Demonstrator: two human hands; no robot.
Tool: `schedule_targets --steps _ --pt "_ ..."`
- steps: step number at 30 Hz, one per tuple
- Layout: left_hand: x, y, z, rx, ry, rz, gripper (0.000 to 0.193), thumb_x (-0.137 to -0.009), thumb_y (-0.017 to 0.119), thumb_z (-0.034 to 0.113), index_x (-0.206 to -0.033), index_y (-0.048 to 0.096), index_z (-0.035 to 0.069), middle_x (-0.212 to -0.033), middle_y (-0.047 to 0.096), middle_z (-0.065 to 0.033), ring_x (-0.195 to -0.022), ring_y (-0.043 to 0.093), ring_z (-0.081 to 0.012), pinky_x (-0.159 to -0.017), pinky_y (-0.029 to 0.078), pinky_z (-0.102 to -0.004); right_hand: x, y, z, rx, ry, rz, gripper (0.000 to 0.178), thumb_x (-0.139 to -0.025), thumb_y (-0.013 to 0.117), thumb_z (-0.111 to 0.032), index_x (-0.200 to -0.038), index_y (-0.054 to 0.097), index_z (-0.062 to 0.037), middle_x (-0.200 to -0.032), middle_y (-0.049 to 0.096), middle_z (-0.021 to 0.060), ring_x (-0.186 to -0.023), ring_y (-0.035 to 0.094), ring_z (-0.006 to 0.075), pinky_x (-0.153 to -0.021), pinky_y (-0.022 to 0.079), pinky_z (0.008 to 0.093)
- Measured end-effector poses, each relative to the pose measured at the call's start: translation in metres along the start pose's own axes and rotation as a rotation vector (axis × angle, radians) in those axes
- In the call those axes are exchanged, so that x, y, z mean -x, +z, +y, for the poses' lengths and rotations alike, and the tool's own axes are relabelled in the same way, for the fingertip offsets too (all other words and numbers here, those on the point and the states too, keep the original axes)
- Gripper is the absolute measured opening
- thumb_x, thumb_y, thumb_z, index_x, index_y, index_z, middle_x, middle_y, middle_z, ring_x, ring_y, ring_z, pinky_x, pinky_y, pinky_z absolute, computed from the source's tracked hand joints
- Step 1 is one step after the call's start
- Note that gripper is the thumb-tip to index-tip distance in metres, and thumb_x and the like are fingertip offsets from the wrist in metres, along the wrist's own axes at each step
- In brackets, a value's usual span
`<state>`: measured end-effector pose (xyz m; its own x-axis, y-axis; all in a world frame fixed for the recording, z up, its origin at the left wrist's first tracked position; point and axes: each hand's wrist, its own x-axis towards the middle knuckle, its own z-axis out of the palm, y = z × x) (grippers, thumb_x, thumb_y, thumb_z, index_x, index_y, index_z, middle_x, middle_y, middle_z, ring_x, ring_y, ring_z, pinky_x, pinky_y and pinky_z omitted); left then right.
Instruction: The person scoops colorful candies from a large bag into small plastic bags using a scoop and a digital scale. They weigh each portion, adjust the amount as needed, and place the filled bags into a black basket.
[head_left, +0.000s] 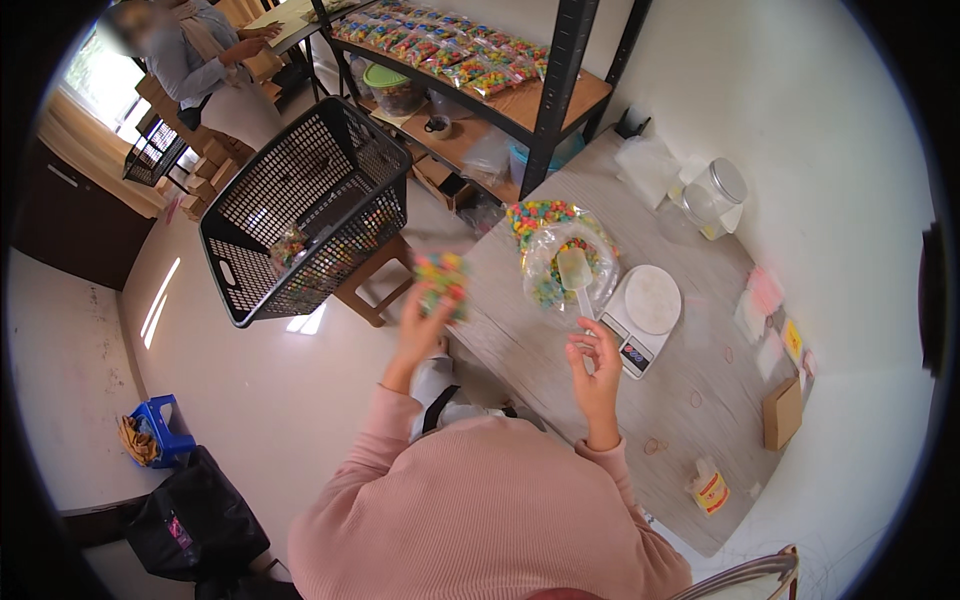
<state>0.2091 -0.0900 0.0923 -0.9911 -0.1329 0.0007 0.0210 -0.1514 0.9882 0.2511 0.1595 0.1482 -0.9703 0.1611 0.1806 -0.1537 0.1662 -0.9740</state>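
My left hand [427,325] is closed round a small clear bag of colourful candies [441,280], blurred by motion, between the table's left edge and the black basket. On the table, a large open clear bag [545,232] holds more multicoloured candies. A whitish scoop [574,270] rests in its mouth, handle toward me. Just below the handle's end is my right hand [596,375], fingers loosely bent and apart, with nothing visible in them. Beside it lies a white kitchen scale [640,318] with a round platform and nothing on it.
A black plastic basket [300,215] with some filled bags stands on a brown stool [378,285] at left. Filled candy bags [450,45] cover the shelf behind. Jars [715,190], rubber bands and a small cardboard box [782,413] line the table's right. Another person [215,70] works far left.
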Motion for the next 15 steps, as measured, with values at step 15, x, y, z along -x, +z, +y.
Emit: schedule_targets --steps 15 --pt "-0.169 -0.309 -0.020 -0.991 0.045 0.909 0.061 -0.084 0.060 0.029 -0.127 0.032 -0.003 -0.115 0.049 -0.0224 -0.098 0.056 -0.0276 -0.084 0.045 -0.0365 -0.054 0.101 0.023 0.226 -0.013 0.007 0.022 -0.081 0.057 -0.002 -0.103 0.058 -0.0023 -0.073 0.061 0.0084 -0.069 0.060 0.0163 -0.065 0.046 0.0272"
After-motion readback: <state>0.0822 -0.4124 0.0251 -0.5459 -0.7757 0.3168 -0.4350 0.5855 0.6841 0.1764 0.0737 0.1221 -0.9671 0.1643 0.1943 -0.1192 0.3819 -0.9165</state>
